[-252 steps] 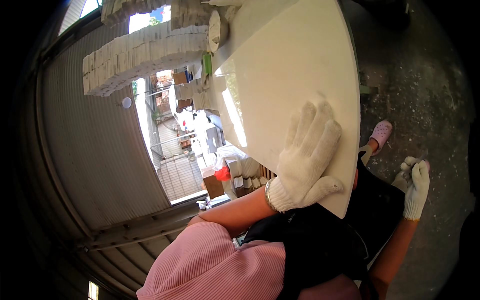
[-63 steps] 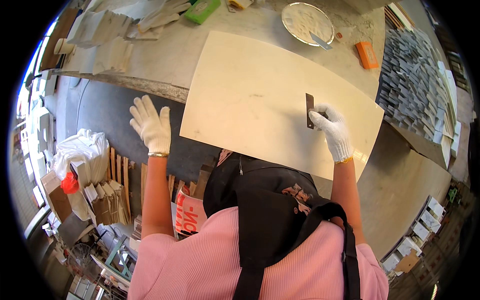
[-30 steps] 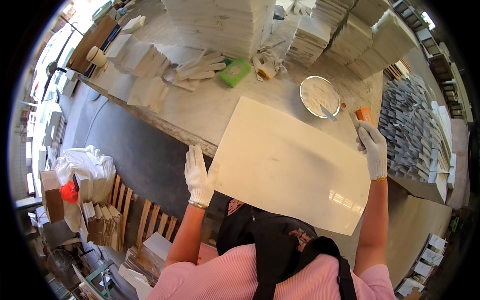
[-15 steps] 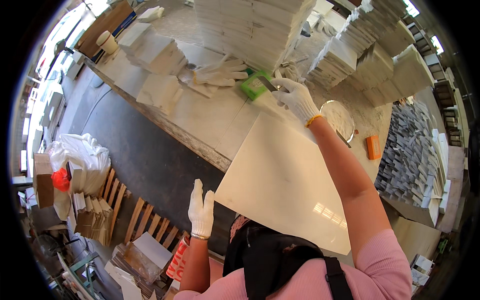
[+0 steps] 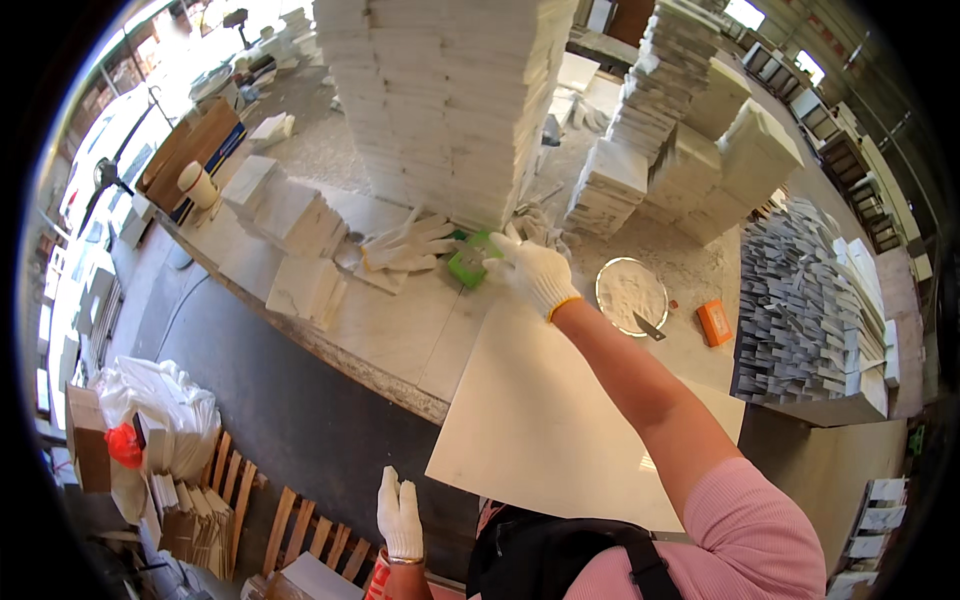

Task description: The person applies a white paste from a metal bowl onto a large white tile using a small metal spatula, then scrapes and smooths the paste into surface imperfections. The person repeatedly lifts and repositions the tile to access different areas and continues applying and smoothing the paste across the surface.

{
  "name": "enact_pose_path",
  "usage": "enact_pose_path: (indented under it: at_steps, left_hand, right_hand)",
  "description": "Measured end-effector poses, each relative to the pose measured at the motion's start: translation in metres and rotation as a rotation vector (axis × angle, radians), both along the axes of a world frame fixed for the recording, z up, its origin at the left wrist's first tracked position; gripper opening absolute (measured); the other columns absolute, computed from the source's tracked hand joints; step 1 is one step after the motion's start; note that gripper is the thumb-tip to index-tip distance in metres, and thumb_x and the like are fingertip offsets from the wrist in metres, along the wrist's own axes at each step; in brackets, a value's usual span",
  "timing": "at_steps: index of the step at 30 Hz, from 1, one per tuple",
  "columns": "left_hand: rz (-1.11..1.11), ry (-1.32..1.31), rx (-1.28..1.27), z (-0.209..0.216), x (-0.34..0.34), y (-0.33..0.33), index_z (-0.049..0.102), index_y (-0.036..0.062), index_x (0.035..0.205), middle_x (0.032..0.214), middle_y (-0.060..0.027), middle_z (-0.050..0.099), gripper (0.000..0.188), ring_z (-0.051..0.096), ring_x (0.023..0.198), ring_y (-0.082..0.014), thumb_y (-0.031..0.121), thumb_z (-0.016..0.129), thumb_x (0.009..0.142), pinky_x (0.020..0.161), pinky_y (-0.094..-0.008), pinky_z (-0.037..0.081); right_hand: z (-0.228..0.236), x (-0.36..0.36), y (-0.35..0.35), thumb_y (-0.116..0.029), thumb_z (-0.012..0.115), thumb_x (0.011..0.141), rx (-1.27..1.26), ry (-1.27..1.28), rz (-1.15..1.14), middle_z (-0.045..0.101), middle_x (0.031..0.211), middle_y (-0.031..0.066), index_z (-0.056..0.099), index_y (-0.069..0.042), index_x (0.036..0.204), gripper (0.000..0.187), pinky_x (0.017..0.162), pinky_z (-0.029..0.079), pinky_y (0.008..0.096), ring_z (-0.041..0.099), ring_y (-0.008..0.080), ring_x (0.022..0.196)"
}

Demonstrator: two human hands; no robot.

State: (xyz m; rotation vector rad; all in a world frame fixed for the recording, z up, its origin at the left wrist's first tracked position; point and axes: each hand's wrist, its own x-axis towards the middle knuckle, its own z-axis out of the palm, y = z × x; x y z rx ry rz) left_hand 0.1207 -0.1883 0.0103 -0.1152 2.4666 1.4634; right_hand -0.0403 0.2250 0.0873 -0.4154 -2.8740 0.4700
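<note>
My right hand [image 5: 538,272], in a white knit glove with a yellow cuff, reaches across a large, glossy cream slab [image 5: 540,400]. Its fingertips are at the edge of a small green box [image 5: 472,262]; blur hides whether they touch it or hold anything. Beside my lower body, my left hand [image 5: 400,515], also gloved, hangs off the slab's left corner, fingers stretched and nothing in them. Right of my right hand, a round dish of pale powder or paste [image 5: 630,288] stands on the table, a flat-bladed putty knife [image 5: 648,325] lying at its rim.
A tall stack of pale slabs [image 5: 440,110] rises behind the green box. Loose white gloves [image 5: 405,245] and short tile stacks [image 5: 290,215] lie left of it. An orange box [image 5: 714,323] sits at right, near piled grey strips [image 5: 800,310]. Wooden pallets [image 5: 290,525] lie at lower left.
The view has tilted up, lowering the scene in the picture. A dark blade was visible in my right hand before; now it is not seen there. My left hand stays off the slab's corner.
</note>
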Motion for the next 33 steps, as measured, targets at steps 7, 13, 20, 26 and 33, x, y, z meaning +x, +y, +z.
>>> enact_pose_path:
  at_steps: [7, 13, 20, 26, 33]
  left_hand:
    - [-0.328, 0.022, -0.043, 0.022, -0.041, 0.070, 0.049, -0.0085, 0.138, 0.124, -0.0217, 0.065, 0.054, 0.065, 0.112, -0.0293, 0.027, 0.058, 0.097, 0.098, -0.0366, 0.048]
    - [-0.407, -0.032, -0.325, 0.030, -0.050, 0.097, 0.062, 0.0007, 0.122, 0.109, -0.0215, 0.070, 0.051, 0.067, 0.102, -0.0374, 0.044, 0.057, 0.094, 0.089, -0.0447, 0.051]
    - [-0.452, 0.112, -0.550, 0.008, -0.071, 0.108, 0.067, 0.0002, 0.099, 0.097, -0.0264, 0.069, 0.060, 0.066, 0.095, -0.0435, 0.057, 0.049, 0.095, 0.083, -0.0498, 0.050]
    - [-0.561, 0.158, -0.552, -0.038, -0.100, 0.099, 0.069, -0.0042, 0.097, 0.100, -0.0303, 0.067, 0.070, 0.063, 0.101, -0.0449, 0.061, 0.043, 0.095, 0.086, -0.0498, 0.048]
    - [-0.491, 0.034, -0.395, -0.045, -0.102, 0.094, 0.069, -0.0069, 0.098, 0.099, -0.0267, 0.070, 0.069, 0.066, 0.093, -0.0416, 0.057, 0.044, 0.098, 0.081, -0.0457, 0.049]
  right_hand:
    - [-0.032, 0.152, -0.065, -0.042, 0.062, 0.091, 0.069, 0.048, 0.179, 0.048, 0.142, 0.0212, 0.051, -0.011, 0.138, 0.057, 0.105, 0.039, 0.0527, 0.044, 0.0414, 0.132]
    - [-0.045, 0.258, -0.077, -0.053, 0.059, 0.091, -0.069, 0.013, 0.005, 0.043, 0.148, 0.0183, 0.051, -0.010, 0.140, 0.065, 0.113, 0.029, 0.0581, 0.037, 0.0415, 0.140]
    - [-0.041, 0.443, 0.014, -0.049, 0.058, 0.092, 0.055, -0.073, -0.730, 0.036, 0.154, 0.0256, 0.045, -0.004, 0.145, 0.071, 0.118, 0.020, 0.0574, 0.029, 0.0450, 0.144]
    - [-0.053, 0.563, 0.014, -0.049, 0.054, 0.094, -0.062, 0.007, -1.137, 0.053, 0.137, 0.0273, 0.044, -0.001, 0.143, 0.069, 0.098, 0.045, 0.0507, 0.053, 0.0445, 0.121]
    - [-0.049, 0.587, -0.008, -0.046, 0.050, 0.098, -0.576, 0.268, -1.086, 0.068, 0.104, 0.0241, 0.064, 0.003, 0.111, 0.052, 0.088, 0.048, 0.0426, 0.064, 0.0373, 0.097]
